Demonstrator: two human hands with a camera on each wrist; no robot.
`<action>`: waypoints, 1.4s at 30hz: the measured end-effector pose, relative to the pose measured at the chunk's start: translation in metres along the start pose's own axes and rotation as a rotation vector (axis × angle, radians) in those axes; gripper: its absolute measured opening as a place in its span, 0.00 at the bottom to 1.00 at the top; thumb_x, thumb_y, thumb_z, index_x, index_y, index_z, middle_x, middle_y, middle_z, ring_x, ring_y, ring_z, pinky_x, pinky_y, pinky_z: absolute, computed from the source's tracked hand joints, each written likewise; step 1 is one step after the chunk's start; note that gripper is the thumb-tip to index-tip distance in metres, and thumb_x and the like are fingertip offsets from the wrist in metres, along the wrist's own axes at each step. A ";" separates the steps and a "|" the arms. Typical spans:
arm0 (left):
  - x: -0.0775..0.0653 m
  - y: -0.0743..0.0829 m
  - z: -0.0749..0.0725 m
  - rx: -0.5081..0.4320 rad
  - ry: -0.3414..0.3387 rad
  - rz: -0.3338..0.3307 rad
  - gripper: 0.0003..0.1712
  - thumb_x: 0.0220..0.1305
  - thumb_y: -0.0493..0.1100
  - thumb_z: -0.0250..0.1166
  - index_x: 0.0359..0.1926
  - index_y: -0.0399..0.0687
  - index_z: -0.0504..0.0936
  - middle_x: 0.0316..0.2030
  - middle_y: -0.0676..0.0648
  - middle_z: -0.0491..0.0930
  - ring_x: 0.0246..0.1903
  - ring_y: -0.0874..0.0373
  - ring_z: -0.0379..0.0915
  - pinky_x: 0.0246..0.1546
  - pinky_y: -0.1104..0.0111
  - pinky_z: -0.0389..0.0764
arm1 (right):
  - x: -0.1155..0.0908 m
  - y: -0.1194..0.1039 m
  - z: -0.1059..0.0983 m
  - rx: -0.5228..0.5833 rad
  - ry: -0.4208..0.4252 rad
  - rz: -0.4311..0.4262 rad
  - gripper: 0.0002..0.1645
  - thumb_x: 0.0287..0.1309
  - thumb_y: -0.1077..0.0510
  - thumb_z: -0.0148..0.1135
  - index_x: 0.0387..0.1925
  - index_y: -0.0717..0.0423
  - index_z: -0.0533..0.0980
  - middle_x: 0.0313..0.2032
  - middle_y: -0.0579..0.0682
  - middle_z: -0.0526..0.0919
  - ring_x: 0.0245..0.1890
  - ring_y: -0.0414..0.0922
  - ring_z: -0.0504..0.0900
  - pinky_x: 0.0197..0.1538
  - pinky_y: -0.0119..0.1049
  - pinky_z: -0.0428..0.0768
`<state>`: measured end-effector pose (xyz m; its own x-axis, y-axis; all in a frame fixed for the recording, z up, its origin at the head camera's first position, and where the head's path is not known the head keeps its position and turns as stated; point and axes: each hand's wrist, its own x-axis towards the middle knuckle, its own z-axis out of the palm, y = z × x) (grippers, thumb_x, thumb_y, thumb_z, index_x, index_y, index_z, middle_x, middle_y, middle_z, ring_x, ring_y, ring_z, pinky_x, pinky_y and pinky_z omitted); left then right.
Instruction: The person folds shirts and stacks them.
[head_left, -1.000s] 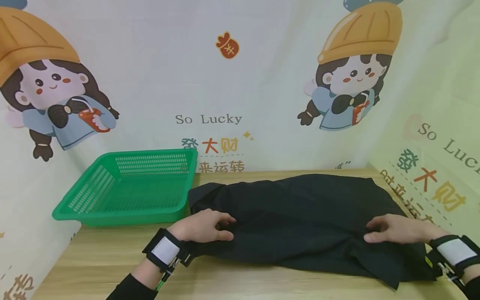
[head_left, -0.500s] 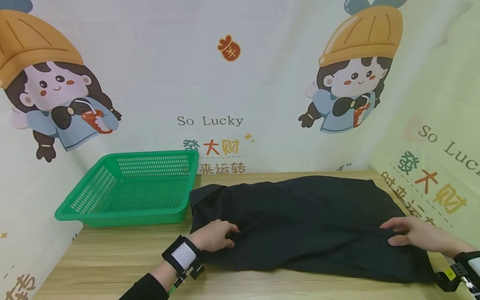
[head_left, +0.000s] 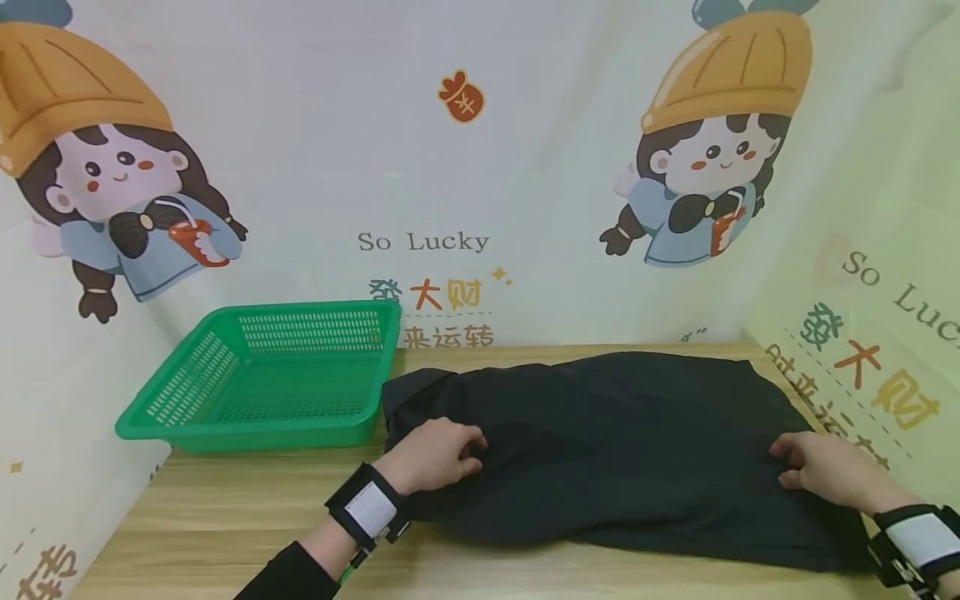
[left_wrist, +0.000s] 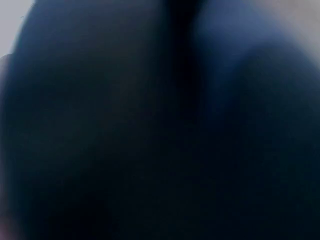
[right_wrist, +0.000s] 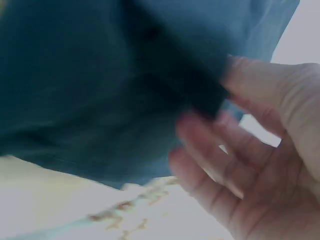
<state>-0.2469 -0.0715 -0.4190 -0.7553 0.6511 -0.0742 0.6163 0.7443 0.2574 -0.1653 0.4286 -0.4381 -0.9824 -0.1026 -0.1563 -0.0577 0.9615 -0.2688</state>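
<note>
A wide piece of black cloth (head_left: 615, 450), kind not clear from its shape, lies spread over the wooden table, slightly rumpled. On its left part is my left hand (head_left: 431, 454), thumb and fingers bent together, pinching the fabric. Dark, blurred material fills nearly all of the left wrist view. At the cloth's right end my right hand (head_left: 828, 471) pinches it too. The right wrist view shows a dark fold of the cloth (right_wrist: 100, 100) between the thumb and fingers of the right hand (right_wrist: 250, 145).
A green plastic basket (head_left: 292, 392) with slotted sides stands at the back left, close to the cloth's left edge. The wooden table (head_left: 225, 517) meets a printed curtain (head_left: 525, 167) at the back and right. Both wrists wear black straps.
Over the second, my right hand has shifted right and the folded-over front corner has flattened out. Since half a second ago, both hands have closed their fingers on the cloth.
</note>
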 end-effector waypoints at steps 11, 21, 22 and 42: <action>0.029 -0.014 -0.011 0.224 -0.091 -0.194 0.33 0.63 0.53 0.68 0.67 0.52 0.73 0.63 0.40 0.75 0.60 0.41 0.74 0.60 0.50 0.77 | 0.022 -0.068 0.026 0.033 -0.138 -0.085 0.53 0.57 0.31 0.62 0.72 0.61 0.63 0.69 0.81 0.54 0.66 0.84 0.53 0.56 0.76 0.64; -0.021 0.005 0.008 0.288 -0.263 -0.131 0.36 0.61 0.58 0.68 0.68 0.56 0.72 0.60 0.46 0.77 0.56 0.46 0.78 0.57 0.55 0.79 | 0.008 -0.062 0.040 0.093 -0.267 -0.094 0.59 0.48 0.33 0.70 0.74 0.57 0.60 0.72 0.79 0.48 0.69 0.83 0.44 0.57 0.80 0.58; -0.023 0.008 0.004 0.268 -0.287 -0.130 0.36 0.61 0.58 0.68 0.68 0.55 0.72 0.60 0.46 0.78 0.57 0.47 0.77 0.58 0.56 0.79 | 0.007 -0.061 0.040 0.069 -0.282 -0.106 0.59 0.47 0.32 0.70 0.74 0.57 0.60 0.72 0.79 0.50 0.68 0.84 0.46 0.56 0.79 0.60; 0.080 -0.040 -0.024 0.171 -0.259 -0.233 0.12 0.66 0.36 0.60 0.44 0.43 0.89 0.47 0.44 0.87 0.50 0.47 0.83 0.53 0.57 0.81 | 0.106 -0.031 -0.037 0.005 0.033 -0.052 0.37 0.72 0.50 0.51 0.68 0.77 0.60 0.64 0.80 0.64 0.62 0.76 0.66 0.61 0.68 0.68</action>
<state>-0.3374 -0.0526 -0.4120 -0.8120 0.4610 -0.3579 0.4792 0.8767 0.0418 -0.2744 0.3978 -0.4110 -0.9835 -0.1433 -0.1104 -0.1075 0.9538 -0.2805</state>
